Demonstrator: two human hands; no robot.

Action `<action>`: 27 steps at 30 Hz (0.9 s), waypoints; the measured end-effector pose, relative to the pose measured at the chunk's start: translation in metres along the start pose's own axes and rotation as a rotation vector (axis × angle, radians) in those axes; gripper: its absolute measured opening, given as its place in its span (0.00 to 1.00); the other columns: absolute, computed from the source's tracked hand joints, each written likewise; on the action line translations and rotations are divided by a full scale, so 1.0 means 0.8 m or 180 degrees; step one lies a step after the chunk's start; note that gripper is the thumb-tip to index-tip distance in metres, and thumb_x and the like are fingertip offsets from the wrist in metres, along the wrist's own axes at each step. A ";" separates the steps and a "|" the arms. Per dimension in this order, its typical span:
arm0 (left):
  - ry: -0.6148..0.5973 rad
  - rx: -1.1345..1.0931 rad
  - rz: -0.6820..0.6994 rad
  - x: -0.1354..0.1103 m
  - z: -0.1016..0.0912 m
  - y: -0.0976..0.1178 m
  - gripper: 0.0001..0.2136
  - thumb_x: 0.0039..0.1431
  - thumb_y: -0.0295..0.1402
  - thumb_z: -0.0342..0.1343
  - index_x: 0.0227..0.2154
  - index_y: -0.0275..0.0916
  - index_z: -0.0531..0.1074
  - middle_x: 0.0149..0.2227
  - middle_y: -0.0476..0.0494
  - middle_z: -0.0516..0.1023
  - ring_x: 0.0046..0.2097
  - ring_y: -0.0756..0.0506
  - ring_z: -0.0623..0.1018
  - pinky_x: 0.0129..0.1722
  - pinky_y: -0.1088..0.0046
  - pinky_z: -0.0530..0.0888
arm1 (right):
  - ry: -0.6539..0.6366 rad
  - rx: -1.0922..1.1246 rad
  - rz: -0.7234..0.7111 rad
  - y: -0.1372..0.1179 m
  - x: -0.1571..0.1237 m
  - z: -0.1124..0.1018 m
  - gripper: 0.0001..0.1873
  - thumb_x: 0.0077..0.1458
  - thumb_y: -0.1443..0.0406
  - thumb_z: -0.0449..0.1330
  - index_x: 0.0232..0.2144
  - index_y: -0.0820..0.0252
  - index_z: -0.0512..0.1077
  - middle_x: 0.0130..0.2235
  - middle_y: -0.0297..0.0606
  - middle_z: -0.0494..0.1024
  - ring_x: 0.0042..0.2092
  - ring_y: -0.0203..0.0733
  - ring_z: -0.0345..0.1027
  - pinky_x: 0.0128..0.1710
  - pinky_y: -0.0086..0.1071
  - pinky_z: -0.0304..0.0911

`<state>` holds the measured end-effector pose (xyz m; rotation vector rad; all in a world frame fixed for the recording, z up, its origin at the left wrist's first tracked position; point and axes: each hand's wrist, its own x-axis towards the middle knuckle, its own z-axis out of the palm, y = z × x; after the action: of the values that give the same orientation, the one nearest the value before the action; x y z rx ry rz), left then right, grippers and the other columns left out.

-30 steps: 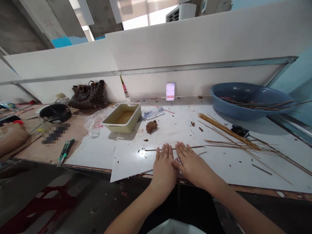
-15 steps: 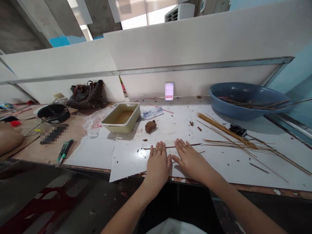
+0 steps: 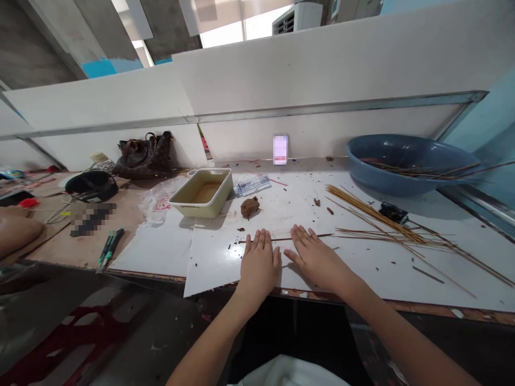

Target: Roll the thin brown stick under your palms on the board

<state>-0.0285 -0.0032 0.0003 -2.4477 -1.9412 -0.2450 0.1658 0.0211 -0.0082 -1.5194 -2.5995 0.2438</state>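
A thin, dark brown stick (image 3: 284,239) lies crosswise on the white board, passing under the fingers of both hands. My left hand (image 3: 258,265) rests flat on its left part, fingers stretched out. My right hand (image 3: 317,260) lies palm down over the right part, its fingers straight and its thumb apart. Between the hands the middle of the stick shows, and its two ends stick out at the sides. Beyond my left hand sits a lump of brown clay-like material (image 3: 250,207), with dark crumbs near it.
Thin tan sticks (image 3: 372,212) lie to the right, beside a small black object (image 3: 393,212). Behind them stands a blue basin (image 3: 410,185) holding more sticks. A cream tub (image 3: 197,209), a plastic bag (image 3: 155,201), green-handled cutters (image 3: 109,247) and a handbag (image 3: 142,161) are leftward. A phone (image 3: 280,149) leans upright.
Both hands have shifted slightly, and the gap between their thumbs is wider. The stick stays beneath the fingers. The whole view has moved a little.
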 end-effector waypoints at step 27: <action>0.0085 0.0063 -0.0160 0.011 0.005 -0.014 0.28 0.78 0.40 0.40 0.70 0.24 0.66 0.72 0.25 0.67 0.75 0.34 0.64 0.76 0.47 0.57 | 0.0019 -0.0163 0.0169 0.005 0.002 0.000 0.49 0.75 0.42 0.37 0.74 0.82 0.54 0.76 0.63 0.52 0.78 0.57 0.45 0.77 0.51 0.43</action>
<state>-0.0368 0.0082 -0.0040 -2.3734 -1.9866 -0.2564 0.1686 0.0242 -0.0089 -1.6050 -2.5826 0.1786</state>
